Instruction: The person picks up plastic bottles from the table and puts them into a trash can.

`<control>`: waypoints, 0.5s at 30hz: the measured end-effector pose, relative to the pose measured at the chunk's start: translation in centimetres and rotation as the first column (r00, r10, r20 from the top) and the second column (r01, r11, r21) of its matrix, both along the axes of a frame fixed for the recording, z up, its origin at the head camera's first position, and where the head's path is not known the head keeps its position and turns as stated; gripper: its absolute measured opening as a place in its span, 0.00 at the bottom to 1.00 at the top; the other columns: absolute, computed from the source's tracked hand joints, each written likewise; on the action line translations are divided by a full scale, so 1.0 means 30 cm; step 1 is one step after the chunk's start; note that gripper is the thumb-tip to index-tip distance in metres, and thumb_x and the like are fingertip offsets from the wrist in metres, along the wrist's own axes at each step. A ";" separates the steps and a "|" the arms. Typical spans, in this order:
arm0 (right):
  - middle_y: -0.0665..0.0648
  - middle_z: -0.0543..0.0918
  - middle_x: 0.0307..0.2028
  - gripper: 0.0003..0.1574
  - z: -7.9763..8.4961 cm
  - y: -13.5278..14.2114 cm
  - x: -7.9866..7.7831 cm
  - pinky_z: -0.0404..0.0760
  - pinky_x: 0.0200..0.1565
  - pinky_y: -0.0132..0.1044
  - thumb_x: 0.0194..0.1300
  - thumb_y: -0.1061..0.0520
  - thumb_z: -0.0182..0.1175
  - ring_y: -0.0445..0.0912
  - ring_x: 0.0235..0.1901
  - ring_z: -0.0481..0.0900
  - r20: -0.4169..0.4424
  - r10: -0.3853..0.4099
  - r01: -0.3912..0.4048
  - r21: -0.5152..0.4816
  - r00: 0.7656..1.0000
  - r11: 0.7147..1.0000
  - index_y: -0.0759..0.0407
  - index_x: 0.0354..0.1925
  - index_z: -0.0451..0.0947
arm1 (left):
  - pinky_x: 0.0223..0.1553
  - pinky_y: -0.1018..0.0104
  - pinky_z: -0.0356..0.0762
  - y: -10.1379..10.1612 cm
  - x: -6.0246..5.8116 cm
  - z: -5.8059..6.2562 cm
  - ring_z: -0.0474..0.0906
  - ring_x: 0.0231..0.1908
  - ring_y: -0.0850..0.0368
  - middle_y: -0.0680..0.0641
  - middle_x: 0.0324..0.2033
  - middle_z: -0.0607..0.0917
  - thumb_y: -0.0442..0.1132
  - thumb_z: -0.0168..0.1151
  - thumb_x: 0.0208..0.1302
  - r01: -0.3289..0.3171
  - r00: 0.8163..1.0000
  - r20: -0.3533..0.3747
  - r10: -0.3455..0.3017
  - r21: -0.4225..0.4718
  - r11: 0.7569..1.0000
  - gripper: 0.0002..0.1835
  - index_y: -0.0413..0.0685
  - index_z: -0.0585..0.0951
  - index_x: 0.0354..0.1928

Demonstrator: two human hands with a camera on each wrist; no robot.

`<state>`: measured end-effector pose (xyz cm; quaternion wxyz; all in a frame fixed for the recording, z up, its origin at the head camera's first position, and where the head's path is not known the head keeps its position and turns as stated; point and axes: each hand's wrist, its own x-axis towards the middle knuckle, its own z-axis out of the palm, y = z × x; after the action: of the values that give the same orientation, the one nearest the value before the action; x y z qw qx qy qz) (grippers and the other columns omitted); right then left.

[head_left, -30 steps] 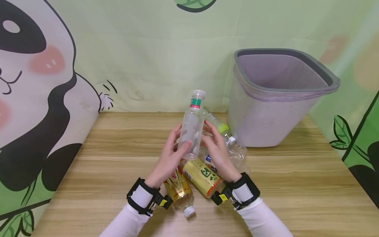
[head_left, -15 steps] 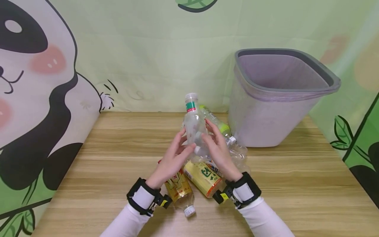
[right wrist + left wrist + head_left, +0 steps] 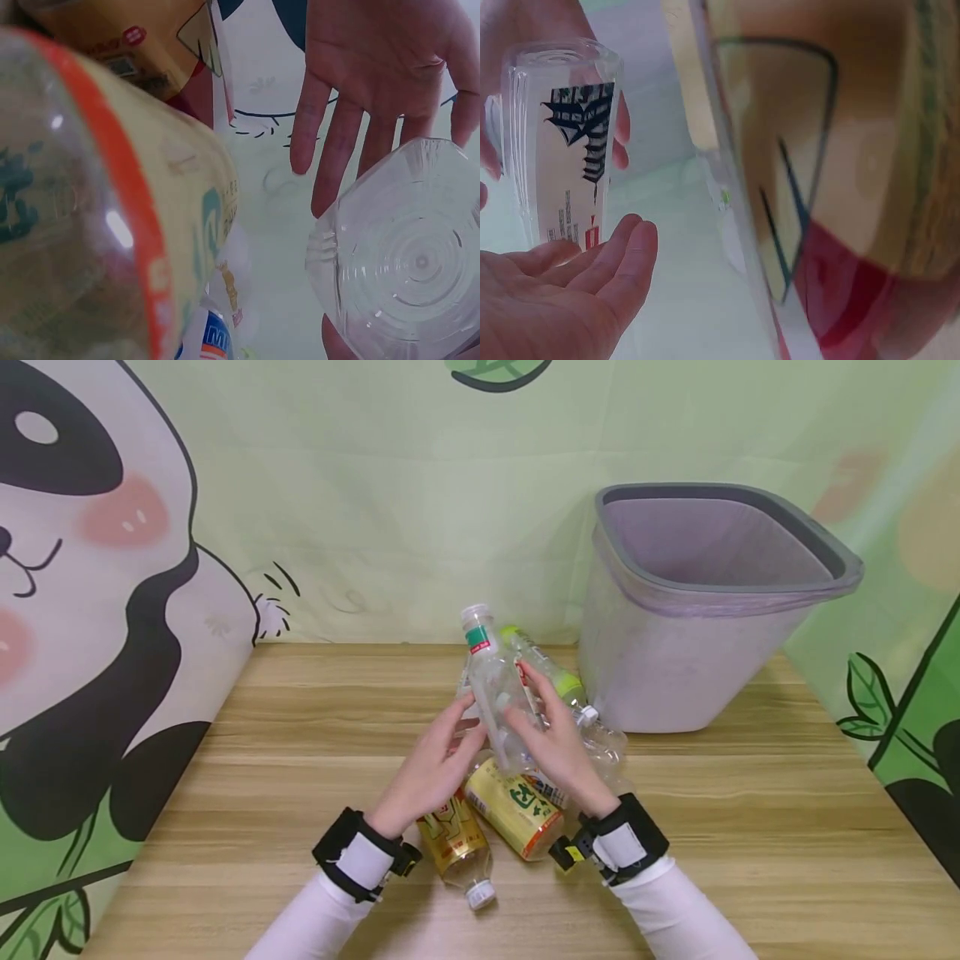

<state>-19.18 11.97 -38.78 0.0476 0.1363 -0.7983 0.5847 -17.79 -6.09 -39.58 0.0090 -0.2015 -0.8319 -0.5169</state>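
Clear plastic bottle (image 3: 487, 681) above the table (image 3: 300, 777).
Looks light, bendy, maybe slippery; hold its middle softly. Right grip (image 3: 561, 750) holds it; left grip (image 3: 429, 758) is beside it, fingers apart.

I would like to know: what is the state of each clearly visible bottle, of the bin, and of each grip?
Clear bottle, held up, tilted.
Right grip, holding this bottle.
Left grip, relaxed beside it; contact unclear.
Gold-labelled bottle, lying, white cap on.
Yellow-labelled bottle, lying; closure not visible.
Green-trimmed bottle, lying; closure unclear.
Bin, upright, uncovered, lined with a bag.
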 end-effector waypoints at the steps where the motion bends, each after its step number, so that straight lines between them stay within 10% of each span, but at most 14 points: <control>1: 0.60 0.63 0.66 0.41 -0.001 0.002 -0.001 0.72 0.53 0.58 0.67 0.51 0.56 0.57 0.59 0.67 -0.006 0.001 -0.001 0.007 1.000 1.000 0.45 0.72 0.52 | 0.54 0.55 0.75 -0.001 -0.001 -0.001 0.72 0.57 0.54 0.48 0.67 0.65 0.48 0.46 0.73 0.003 1.000 -0.012 -0.003 -0.013 1.000 0.28 0.51 0.59 0.71; 15: 0.61 0.67 0.61 0.47 0.009 0.019 -0.003 0.80 0.45 0.49 0.62 0.52 0.62 0.57 0.51 0.75 -0.001 0.023 -0.023 0.059 1.000 0.998 0.40 0.72 0.49 | 0.52 0.53 0.76 -0.015 -0.015 -0.004 0.74 0.54 0.49 0.48 0.72 0.56 0.44 0.47 0.68 -0.023 0.992 -0.125 -0.001 -0.194 0.981 0.31 0.47 0.59 0.71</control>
<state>-19.26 12.53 -38.53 0.0376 0.1473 -0.8136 0.5611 -18.26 -6.52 -39.71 0.0438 -0.2287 -0.8775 -0.4193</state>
